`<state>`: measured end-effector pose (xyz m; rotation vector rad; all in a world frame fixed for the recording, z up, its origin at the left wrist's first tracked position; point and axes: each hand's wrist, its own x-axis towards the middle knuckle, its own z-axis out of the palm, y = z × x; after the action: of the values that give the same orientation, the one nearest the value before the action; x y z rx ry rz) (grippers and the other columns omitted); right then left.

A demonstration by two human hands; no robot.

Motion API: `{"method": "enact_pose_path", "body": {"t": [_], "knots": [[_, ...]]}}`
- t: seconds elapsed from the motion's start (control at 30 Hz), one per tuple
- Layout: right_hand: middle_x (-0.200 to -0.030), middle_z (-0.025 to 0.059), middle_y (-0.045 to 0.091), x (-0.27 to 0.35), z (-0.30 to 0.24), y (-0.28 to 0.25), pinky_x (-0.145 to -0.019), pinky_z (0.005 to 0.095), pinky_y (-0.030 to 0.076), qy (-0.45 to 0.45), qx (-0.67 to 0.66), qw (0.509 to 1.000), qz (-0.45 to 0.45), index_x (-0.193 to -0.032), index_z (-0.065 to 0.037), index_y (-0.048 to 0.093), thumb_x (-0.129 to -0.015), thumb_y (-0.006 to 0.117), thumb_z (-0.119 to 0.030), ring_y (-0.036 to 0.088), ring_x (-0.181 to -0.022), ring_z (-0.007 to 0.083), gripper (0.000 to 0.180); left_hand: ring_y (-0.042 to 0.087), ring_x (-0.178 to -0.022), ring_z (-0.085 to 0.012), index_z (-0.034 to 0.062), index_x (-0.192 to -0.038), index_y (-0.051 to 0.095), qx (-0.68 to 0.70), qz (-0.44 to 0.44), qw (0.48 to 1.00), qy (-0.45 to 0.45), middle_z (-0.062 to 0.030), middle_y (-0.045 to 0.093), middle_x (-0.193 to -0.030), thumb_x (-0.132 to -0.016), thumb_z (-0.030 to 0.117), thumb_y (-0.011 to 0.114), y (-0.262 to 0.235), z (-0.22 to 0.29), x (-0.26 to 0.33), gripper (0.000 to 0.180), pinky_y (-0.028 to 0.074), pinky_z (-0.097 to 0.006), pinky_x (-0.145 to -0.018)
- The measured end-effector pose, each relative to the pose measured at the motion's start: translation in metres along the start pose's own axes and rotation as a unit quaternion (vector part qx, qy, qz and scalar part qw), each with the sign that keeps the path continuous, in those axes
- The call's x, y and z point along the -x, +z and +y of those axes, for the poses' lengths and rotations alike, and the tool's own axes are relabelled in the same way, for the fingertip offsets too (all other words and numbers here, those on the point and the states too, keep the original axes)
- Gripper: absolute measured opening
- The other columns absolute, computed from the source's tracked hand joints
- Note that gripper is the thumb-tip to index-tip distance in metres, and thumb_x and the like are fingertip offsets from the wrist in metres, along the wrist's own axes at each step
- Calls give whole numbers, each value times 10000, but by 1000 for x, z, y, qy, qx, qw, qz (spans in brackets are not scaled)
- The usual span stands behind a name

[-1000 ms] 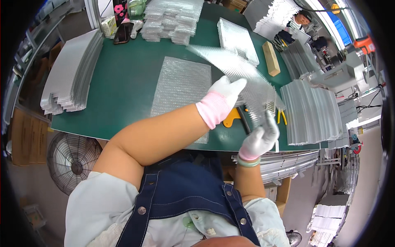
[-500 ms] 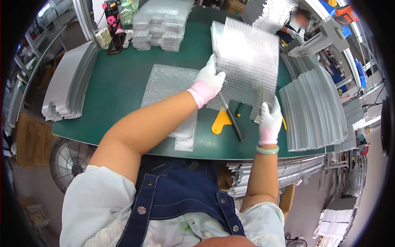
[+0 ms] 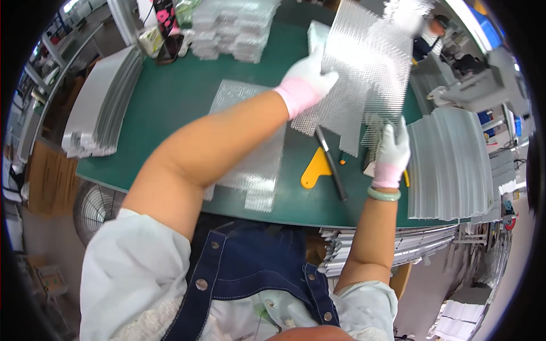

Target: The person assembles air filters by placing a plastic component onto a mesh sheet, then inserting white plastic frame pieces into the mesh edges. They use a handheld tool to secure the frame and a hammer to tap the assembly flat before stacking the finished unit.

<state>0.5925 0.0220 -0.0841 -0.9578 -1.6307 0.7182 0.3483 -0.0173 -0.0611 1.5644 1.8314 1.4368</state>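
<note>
The bubble sheet is held up above the far right part of the green table, tilted, spanning from the left hand to the right hand. It is clear plastic, covered in rows of small bubbles, roughly rectangular, with a stepped lower edge where a narrower flap hangs down.

Judged from its look, it is very light, soft and floppy: it will sag or fold if held at one point only, and the film may slip in gloves. Hold is best taken at two opposite edges, as now. The bubbles could be crushed by a hard pinch.

The left hand, in a white glove with pink cuff, has its fingers closed on the sheet's left edge. The right hand, gloved alike, with a green bangle at the wrist, pinches the lower right flap; its fingertips are partly hidden behind the film.

Below the sheet lie a yellow tool and a dark rod, just beside each other. A second bubble sheet lies flat under the left forearm. Grey stacks stand to the right, another grey stack to the left, and clear bundles at the far edge.
</note>
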Motion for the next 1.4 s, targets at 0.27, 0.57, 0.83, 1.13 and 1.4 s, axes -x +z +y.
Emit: {"method": "enact_pose_path", "body": {"t": [0.27,0.57,0.83,1.13,1.4], "knots": [[-1024,68,649,153,-84,34,-681,199,493,130,-132,969,-164,-1452,52,367,-919,649,-83,575,-790,54,618,622,-711,-183,-25,-1438,369,-109,122,985,64,-82,633,-797,-868,237,695,-133,1,160,706,520,-306,-680],[-928,140,664,201,-81,81,-717,310,530,116,113,958,-238,-1367,87,446,-830,743,-306,649,-757,185,729,622,-710,-192,-40,-1465,340,-177,80,972,-128,-109,636,-782,-816,328,747,-144,-67,226,850,506,-309,-690],[-911,194,676,207,-47,101,-794,379,527,118,281,913,-272,-1300,57,514,-808,738,-353,670,-858,319,680,663,-906,-380,-26,-1475,271,-291,-37,933,-207,-235,677,-924,-867,422,644,-120,-98,224,842,530,-440,-797],[-935,192,675,195,-43,99,-827,372,522,155,269,896,-319,-1291,63,522,-808,735,-338,670,-893,303,663,664,-941,-381,-71,-1399,333,-303,-88,914,-255,-247,675,-982,-882,412,620,-122,-94,217,764,538,-445,-815],[-942,180,678,194,-37,100,-837,375,518,129,267,903,-311,-1291,60,526,-803,730,-352,669,-898,302,670,657,-967,-387,-74,-1405,334,-297,-91,911,-272,-254,671,-1009,-881,392,626,-122,-88,215,759,529,-442,-846]]}}
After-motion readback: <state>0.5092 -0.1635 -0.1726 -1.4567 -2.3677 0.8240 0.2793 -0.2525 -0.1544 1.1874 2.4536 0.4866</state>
